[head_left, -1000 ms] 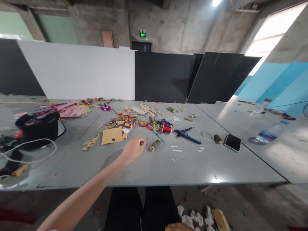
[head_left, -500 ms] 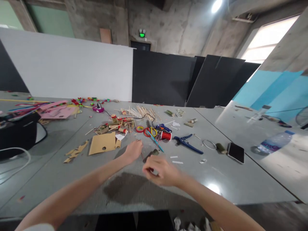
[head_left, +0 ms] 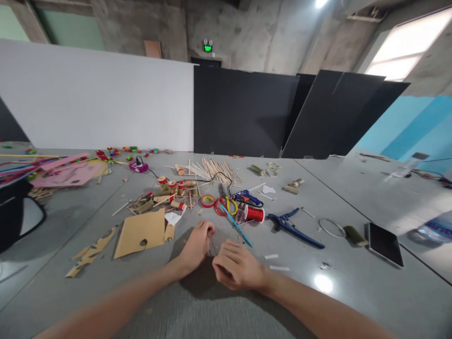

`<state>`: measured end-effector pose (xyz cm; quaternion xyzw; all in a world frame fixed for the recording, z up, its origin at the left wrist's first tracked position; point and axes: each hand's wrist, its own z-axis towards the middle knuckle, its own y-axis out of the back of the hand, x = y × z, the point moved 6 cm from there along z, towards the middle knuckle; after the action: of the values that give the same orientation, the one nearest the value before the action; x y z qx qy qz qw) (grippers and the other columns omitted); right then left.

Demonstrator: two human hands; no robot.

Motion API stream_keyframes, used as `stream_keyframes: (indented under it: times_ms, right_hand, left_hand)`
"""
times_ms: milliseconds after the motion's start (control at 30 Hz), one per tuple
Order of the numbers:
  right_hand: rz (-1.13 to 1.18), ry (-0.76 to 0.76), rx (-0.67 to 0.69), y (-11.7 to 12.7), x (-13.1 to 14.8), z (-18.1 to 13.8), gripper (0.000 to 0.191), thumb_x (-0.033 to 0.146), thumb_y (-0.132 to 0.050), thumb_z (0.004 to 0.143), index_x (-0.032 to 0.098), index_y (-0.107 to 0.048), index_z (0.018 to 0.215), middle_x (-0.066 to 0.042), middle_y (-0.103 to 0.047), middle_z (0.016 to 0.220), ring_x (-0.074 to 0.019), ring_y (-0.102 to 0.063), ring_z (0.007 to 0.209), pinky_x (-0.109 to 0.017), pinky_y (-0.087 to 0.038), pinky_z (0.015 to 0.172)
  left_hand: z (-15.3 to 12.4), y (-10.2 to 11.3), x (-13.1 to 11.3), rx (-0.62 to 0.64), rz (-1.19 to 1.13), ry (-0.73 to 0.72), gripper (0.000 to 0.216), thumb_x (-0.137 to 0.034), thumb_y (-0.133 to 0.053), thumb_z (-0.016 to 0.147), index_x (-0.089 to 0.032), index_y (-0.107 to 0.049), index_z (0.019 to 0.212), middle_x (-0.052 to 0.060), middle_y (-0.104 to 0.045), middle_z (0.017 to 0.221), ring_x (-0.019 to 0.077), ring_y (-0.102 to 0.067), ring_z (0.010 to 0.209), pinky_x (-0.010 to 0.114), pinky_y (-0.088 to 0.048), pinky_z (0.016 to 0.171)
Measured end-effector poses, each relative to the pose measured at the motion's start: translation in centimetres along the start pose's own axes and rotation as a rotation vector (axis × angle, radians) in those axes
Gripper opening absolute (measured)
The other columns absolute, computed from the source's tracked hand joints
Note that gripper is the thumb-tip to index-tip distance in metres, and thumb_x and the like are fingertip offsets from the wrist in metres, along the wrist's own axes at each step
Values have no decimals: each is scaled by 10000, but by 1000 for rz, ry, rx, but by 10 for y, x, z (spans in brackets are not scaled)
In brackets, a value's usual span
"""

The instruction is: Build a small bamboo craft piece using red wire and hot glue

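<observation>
Both my hands rest close together on the grey table (head_left: 353, 301). My left hand (head_left: 196, 246) is closed in a pinch on a thin red wire (head_left: 212, 244) that runs toward my right hand. My right hand (head_left: 237, 269) is curled shut over something beneath it; the short green-brown bamboo piece that lay here is hidden under its fingers. A brown cardboard sheet with a hole (head_left: 140, 232) lies just left of my left hand. A red wire spool (head_left: 254, 213) and a blue stick (head_left: 237, 226) lie just beyond my hands.
Blue pliers (head_left: 294, 227), a white ring (head_left: 331, 227), a black phone (head_left: 384, 243) lie right. Bamboo spools (head_left: 169, 189), wooden sticks (head_left: 213, 168), tape rings (head_left: 221, 205), a blue glue gun (head_left: 249, 198) sit behind. Pink paper (head_left: 67, 173) and a black bag (head_left: 14, 212) are left.
My right hand came up from below, moved in over the bamboo piece and closed on it. My left hand stayed by the wire. The view moved closer and lower.
</observation>
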<state>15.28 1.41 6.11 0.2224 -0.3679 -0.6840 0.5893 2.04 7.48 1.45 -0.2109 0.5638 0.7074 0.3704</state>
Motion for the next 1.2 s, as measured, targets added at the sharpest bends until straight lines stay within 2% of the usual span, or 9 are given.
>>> stream_keyframes:
  times_ms: [133,233,333,467,567,733,900,1033,1200]
  right_hand:
    - [150,-273,-152,9,-26,-8,116,133,-495,948,210,-580,927,-14,-590,748,-167,-539,720,-294,-444,691]
    - [236,-506,-259,9,-47,-17,96,177,-488,986,208,-579,996,-35,-607,847,-159,-566,761,-287,-474,716]
    - [263,-634,-317,7,-59,-21,150,217,-506,990,204,-554,1132,-51,-606,923,-165,-573,781,-303,-503,745]
    - [263,-668,-276,4,-63,-18,357,222,-510,990,202,-482,1346,-87,-605,1058,-183,-593,850,-361,-526,841]
    - [297,-666,-239,2,-63,-17,378,237,-504,1002,213,-475,1378,-97,-622,1101,-193,-618,893,-371,-537,860]
    - [368,-706,-266,1,-64,-20,229,293,-550,993,214,-589,1205,-68,-686,1016,-182,-657,871,-325,-549,816]
    - [377,-758,-269,3,-67,-18,170,325,-548,996,206,-670,996,-44,-720,918,-182,-680,848,-311,-537,796]
    - [419,-810,-312,4,-69,-20,167,337,-577,979,200,-673,992,-31,-732,880,-173,-691,789,-292,-541,755]
    - [427,-795,-312,4,-70,-19,158,323,-586,978,196,-679,965,-30,-723,879,-165,-678,796,-278,-523,757]
  left_hand:
    - [3,6,-3,8,-364,17,238,-340,-432,1000,-192,-564,870,44,-661,838,184,-611,792,287,-461,756]
    - [5,4,-3,91,-575,38,275,-411,-506,973,-183,-551,826,22,-641,753,162,-594,714,273,-465,708]
    - [6,1,-1,178,-709,88,269,-433,-611,920,-170,-576,876,17,-655,734,152,-605,692,265,-472,688]
    - [7,0,0,210,-754,147,331,-469,-667,875,-160,-625,986,35,-702,768,164,-644,719,270,-486,694]
    - [8,-1,-3,221,-723,145,357,-472,-675,863,-156,-661,1027,51,-727,794,179,-666,750,281,-502,718]
    - [6,-1,-2,211,-672,124,307,-435,-651,885,-171,-718,1028,99,-759,996,205,-686,896,300,-529,820]
    - [4,-3,-1,242,-634,107,296,-441,-615,914,-172,-722,976,76,-753,887,199,-687,836,297,-539,790]
    - [4,-3,-3,244,-658,94,281,-430,-623,912,-179,-722,992,63,-748,868,191,-687,822,294,-532,789]
    - [4,-4,-5,262,-609,60,285,-430,-620,915,-172,-723,981,64,-743,870,191,-677,824,288,-519,782]
